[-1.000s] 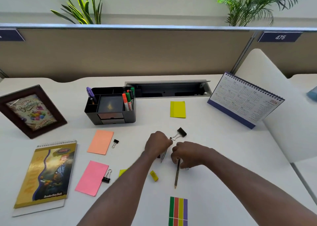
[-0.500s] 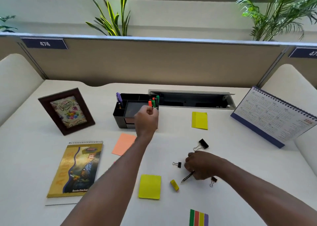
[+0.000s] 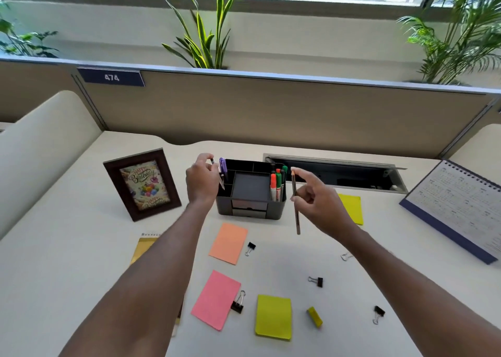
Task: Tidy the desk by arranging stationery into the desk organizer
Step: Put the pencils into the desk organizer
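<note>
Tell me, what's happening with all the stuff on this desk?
A person is tidying up. Their left grip holds a pen over the left end of the black organizer, next to a purple pen standing there. Their right grip pinches a pencil upright by the markers. Sticky notes, binder clips and a yellow eraser lie on the desk, not yet put away.
</note>
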Motion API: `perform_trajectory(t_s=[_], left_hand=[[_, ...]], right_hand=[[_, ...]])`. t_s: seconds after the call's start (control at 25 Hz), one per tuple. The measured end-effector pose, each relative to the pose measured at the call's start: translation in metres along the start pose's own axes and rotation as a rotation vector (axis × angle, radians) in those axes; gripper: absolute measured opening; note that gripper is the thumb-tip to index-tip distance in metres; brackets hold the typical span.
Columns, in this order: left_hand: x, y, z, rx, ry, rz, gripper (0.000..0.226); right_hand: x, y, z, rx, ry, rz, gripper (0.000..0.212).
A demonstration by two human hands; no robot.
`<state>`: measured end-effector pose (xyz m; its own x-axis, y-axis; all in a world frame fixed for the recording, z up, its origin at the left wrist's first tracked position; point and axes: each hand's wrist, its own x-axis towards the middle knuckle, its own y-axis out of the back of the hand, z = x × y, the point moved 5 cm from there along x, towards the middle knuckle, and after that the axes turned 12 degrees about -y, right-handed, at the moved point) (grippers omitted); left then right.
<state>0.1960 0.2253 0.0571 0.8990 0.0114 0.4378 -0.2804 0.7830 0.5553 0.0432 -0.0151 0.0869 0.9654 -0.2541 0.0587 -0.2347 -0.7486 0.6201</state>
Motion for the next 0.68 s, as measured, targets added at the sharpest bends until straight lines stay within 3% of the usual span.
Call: perform_trajectory(t_s=[0.24, 0.44, 0.68], left_hand=[[0.000, -0.016, -0.030, 0.000, 0.018, -0.143, 0.015], [-0.001, -0.024, -0.040, 0.051, -0.095, -0.285, 0.017], [-0.004, -0.033, -0.045, 0.072, -0.152, -0.325, 0.025]], right_hand=[[0.027, -0.030, -0.026, 0.091, -0.036, 0.134, 0.070], [0.049, -0.057, -0.043, 0.137, -0.054, 0.217, 0.063], [0.084, -0.096, -0.067, 0.118, -0.013, 0.346, 0.057]])
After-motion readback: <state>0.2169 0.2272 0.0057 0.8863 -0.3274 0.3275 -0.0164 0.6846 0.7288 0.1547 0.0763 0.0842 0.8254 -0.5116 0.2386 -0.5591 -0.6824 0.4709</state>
